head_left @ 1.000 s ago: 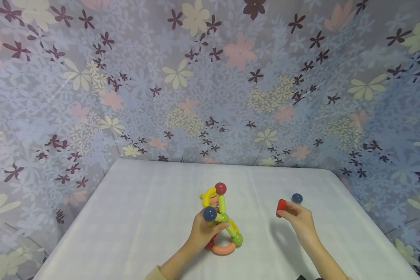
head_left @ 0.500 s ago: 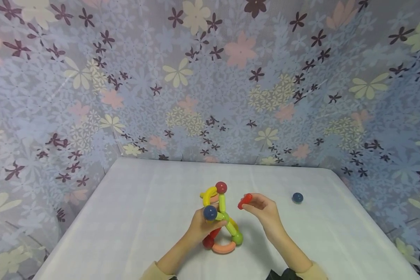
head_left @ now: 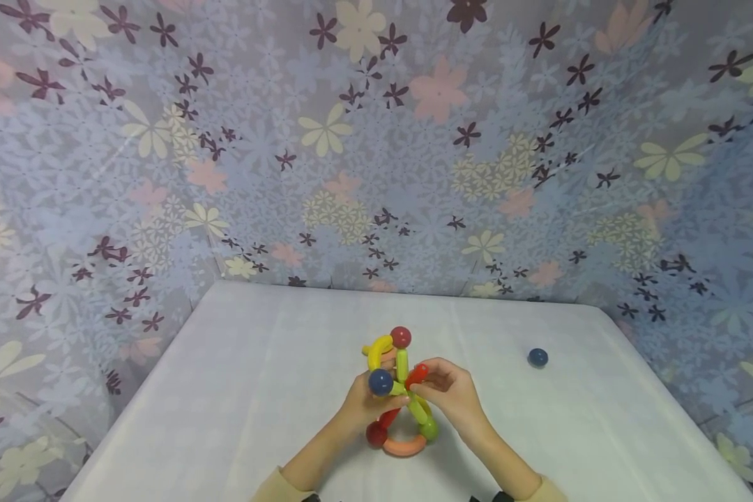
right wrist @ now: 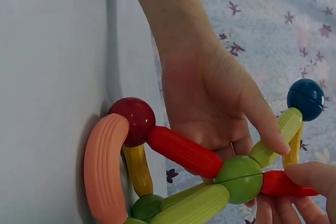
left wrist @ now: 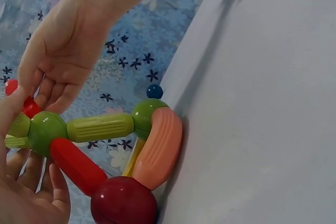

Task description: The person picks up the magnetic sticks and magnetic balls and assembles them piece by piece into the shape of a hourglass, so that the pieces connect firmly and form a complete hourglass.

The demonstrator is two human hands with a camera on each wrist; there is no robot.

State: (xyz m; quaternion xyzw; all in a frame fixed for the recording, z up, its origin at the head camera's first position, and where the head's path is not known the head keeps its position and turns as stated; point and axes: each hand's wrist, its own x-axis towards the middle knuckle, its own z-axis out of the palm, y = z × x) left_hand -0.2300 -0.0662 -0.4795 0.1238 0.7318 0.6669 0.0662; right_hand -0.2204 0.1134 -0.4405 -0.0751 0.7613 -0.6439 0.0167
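Note:
A toy frame of coloured rods and balls stands on the table, with a salmon curved rod (head_left: 404, 447) and a dark red ball (left wrist: 124, 203) at its base. My left hand (head_left: 359, 406) grips it around the middle, near a green ball (right wrist: 239, 179) where several rods meet. Between thumb and fingers, my right hand (head_left: 457, 399) pinches a short red rod (head_left: 417, 375). That rod's end meets the green ball in the right wrist view. A blue ball (head_left: 381, 383) tips one light green rod, and another red ball (head_left: 401, 337) tops the frame. My left fingers are partly hidden behind the rods.
A loose blue ball (head_left: 537, 358) lies on the white-covered table (head_left: 276, 348), to the right of my right hand. Flowered cloth (head_left: 351, 174) hangs behind the table and along its sides.
My right hand has moved left from beside the loose blue ball, carrying the red rod to the frame's green ball. The left hand keeps its grip on the frame.

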